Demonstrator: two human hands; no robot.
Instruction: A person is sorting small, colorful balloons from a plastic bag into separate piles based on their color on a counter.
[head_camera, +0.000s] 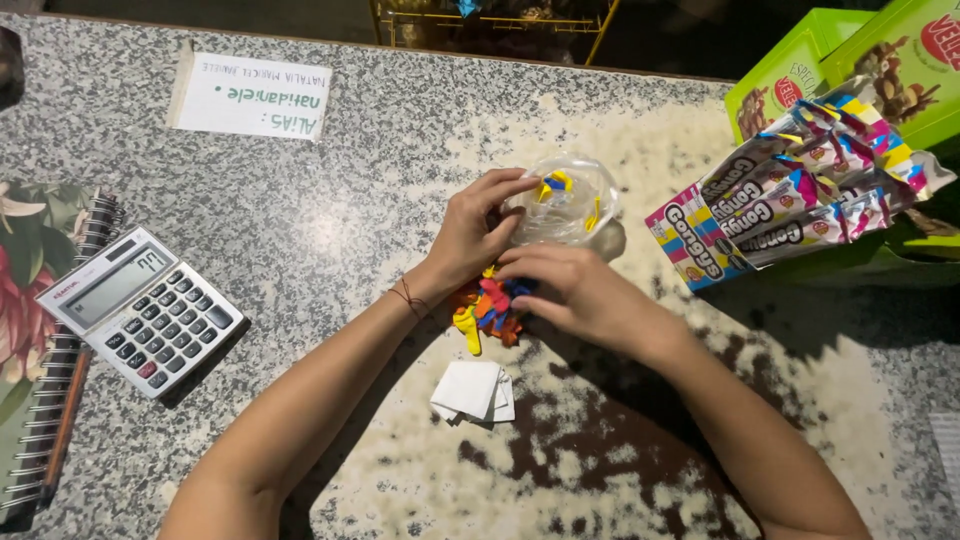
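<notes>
A small clear plastic bag (572, 205) with a few coloured balloons inside lies on the speckled stone counter (330, 230). My left hand (470, 235) grips the bag's open edge. A heap of loose uninflated balloons (484, 308) in red, yellow, blue and orange lies just below both hands. My right hand (575, 290) rests over the right side of that heap, fingers curled on some balloons, close to the bag's mouth. A thin cord bracelet circles my left wrist.
A grey calculator (140, 308) sits at the left beside a spiral notebook (35, 340). Folded white paper slips (472, 392) lie near me. Several colourful snack packets (800, 195) and green boxes (880, 60) stand at the right. A white paper sign (250, 95) is taped far left.
</notes>
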